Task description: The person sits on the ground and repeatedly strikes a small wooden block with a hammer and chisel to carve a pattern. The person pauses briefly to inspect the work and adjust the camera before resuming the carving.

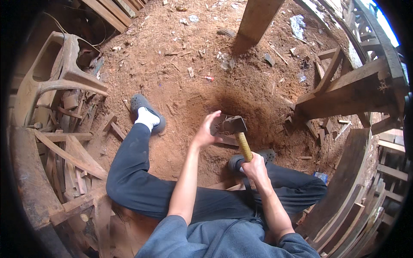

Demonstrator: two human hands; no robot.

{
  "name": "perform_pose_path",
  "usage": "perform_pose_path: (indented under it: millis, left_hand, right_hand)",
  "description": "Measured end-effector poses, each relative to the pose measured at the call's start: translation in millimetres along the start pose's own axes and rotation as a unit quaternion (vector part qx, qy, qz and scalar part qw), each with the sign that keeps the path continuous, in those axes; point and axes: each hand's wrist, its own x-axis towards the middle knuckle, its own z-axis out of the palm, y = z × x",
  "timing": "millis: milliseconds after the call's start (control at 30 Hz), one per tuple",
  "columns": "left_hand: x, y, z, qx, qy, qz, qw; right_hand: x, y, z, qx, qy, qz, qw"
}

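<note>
My right hand [257, 167] is closed round the yellow handle [244, 146] of a hatchet-like tool. Its heavy, dark metal head [235, 124] points away from me, over the ground between my feet. Just left of that head is my left hand [206, 132], its fingers and thumb spread in a curve. A brown piece of wood [217, 124] shows between them; whether they touch it I cannot tell. Below the head, a flat wooden piece [228, 139] lies in a hollow of sawdust, partly covered by the tool.
Sawdust and wood scraps cover the ground [172, 81]. A worn plastic chair [60, 81] and broken boards stand to the left. A wooden post [259, 21] rises ahead; a heavy timber frame [344, 96] and stacked planks [350, 215] are on the right. My shoes flank the hollow.
</note>
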Motion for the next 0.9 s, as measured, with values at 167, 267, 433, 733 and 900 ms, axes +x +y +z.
perform_pose_path:
  millis: [167,267,433,733,900]
  left_hand:
    - [14.4,-22.4,35.0,-0.016,-0.006,0.136,0.991]
    - [22.1,-32.7,41.4,-0.074,0.006,0.085,0.994]
    - [30.8,-63.0,43.4,-0.035,-0.016,0.129,0.991]
    - [31.5,-69.8,55.0,0.035,0.068,0.186,0.98]
    - [33.7,-61.4,55.3,-0.031,0.02,0.147,0.988]
  right_hand:
    - [-0.2,-3.9,-0.7,-0.008,-0.015,0.009,1.0]
    - [3.1,-4.1,0.7,-0.011,-0.01,-0.002,1.0]
    - [5.1,0.2,1.3,-0.041,-0.017,-0.021,0.999]
    - [-8.3,-2.2,-1.4,0.011,-0.036,-0.038,0.999]
    - [-6.3,7.2,-2.2,0.029,-0.036,-0.02,0.999]
